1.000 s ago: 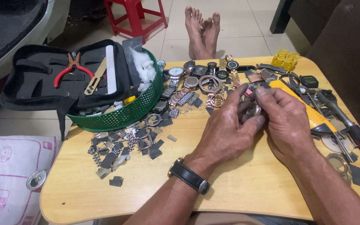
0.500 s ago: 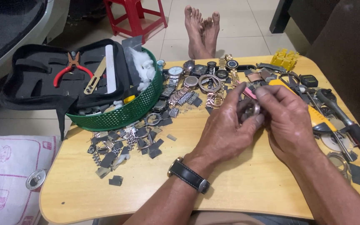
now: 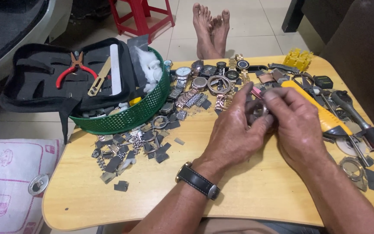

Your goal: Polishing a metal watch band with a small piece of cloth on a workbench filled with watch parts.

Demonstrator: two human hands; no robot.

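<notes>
Both hands meet over the middle of a small wooden table (image 3: 247, 190). My left hand (image 3: 234, 130), with a black-strapped wristwatch (image 3: 198, 180) on its wrist, and my right hand (image 3: 297, 123) together grip a small metal watch part (image 3: 259, 108), mostly hidden by the fingers. A thin pink-tipped piece (image 3: 256, 91) sticks up between the fingertips. Several watches and metal bracelets (image 3: 204, 84) lie just beyond the hands.
A green basket (image 3: 126, 117) holds an open black tool case (image 3: 61, 82) with red pliers (image 3: 72, 69). Loose dark strap links (image 3: 126, 151) lie left of the hands. A yellow-handled tool (image 3: 321, 110) and other tools sit right. Another person's bare feet (image 3: 211, 28) rest beyond the table.
My hands have stayed in place; the fingers shifted slightly around the small part and the pink-tipped piece shows a little higher.
</notes>
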